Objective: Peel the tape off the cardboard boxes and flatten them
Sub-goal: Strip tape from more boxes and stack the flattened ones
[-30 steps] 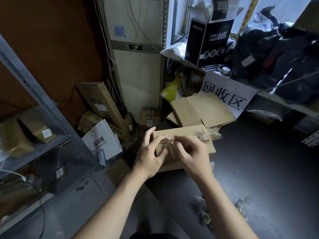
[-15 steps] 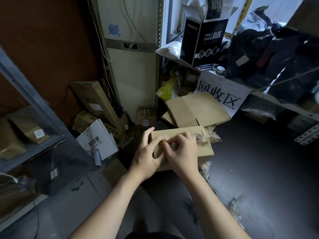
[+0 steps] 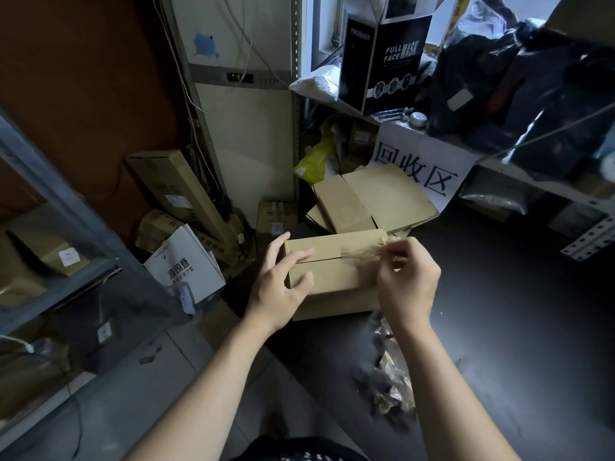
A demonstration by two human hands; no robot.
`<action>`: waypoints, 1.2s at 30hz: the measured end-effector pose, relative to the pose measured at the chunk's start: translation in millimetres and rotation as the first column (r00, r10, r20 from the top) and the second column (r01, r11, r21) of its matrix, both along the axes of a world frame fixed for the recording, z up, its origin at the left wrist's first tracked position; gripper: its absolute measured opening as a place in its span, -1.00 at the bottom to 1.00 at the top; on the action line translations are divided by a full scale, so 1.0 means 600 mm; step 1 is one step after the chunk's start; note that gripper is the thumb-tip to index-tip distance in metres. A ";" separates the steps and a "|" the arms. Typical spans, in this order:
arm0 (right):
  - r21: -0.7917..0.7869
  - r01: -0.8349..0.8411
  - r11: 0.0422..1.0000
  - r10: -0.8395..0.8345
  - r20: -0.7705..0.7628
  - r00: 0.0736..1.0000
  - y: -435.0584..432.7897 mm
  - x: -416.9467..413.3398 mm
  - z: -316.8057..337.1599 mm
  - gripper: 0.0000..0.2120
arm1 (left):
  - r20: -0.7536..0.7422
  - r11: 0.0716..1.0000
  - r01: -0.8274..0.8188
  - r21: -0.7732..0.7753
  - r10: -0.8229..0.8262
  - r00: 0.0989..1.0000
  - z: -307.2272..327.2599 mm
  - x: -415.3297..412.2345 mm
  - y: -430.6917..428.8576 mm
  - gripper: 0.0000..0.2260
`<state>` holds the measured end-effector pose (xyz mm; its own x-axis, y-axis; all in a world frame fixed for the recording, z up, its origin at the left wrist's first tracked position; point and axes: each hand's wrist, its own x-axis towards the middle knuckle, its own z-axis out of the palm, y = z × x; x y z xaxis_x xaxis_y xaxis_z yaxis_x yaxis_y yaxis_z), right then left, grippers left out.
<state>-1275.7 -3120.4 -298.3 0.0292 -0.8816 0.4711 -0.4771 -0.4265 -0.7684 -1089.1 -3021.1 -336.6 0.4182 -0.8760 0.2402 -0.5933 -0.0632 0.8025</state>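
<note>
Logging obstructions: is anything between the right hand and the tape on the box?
Nothing visible. The right hand pinches the tape at its lifted end, by the right top edge of the box; the left hand grips its left end.

Box [image 3: 332, 277] right end hidden behind right hand [image 3: 407, 284]; tape [image 3: 362, 252] blurred where pinched.

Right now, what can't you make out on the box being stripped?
Head view only.
Right end of the cardboard box: behind the right hand.
Gripped end of the tape: inside that hand's pinch.
Box's left end: covered by the left hand.
Box underside: faces away.
Floor scraps: dark, blurred.
</note>
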 end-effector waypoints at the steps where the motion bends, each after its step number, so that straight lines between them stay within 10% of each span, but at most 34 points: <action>1: -0.005 0.016 1.000 -0.016 0.003 1.000 -0.001 -0.004 0.000 -0.81 | 0.015 1.000 0.002 0.011 -0.002 1.000 0.002 -0.002 -0.001 -0.70; 8: -0.067 -0.110 0.992 0.098 -0.158 0.983 0.010 0.016 -0.011 -0.85 | 0.319 0.997 0.064 0.042 -0.074 0.945 0.030 -0.016 -0.030 -0.66; 17: -0.067 -0.342 0.937 0.331 -0.141 0.933 0.024 0.028 -0.030 -0.89 | 0.253 0.998 0.056 -0.031 -0.047 0.966 0.014 -0.028 -0.045 -0.81; 23: 0.158 -0.219 0.963 0.242 -0.145 0.959 0.023 0.038 -0.024 -0.64 | 0.170 0.992 0.106 -0.066 -0.093 0.981 0.012 -0.029 -0.041 -0.70; 36: 0.165 -0.104 0.981 0.133 -0.170 0.976 0.000 0.016 -0.016 -0.98 | 0.251 0.986 0.140 -0.093 -0.113 0.961 0.018 -0.022 -0.033 -0.59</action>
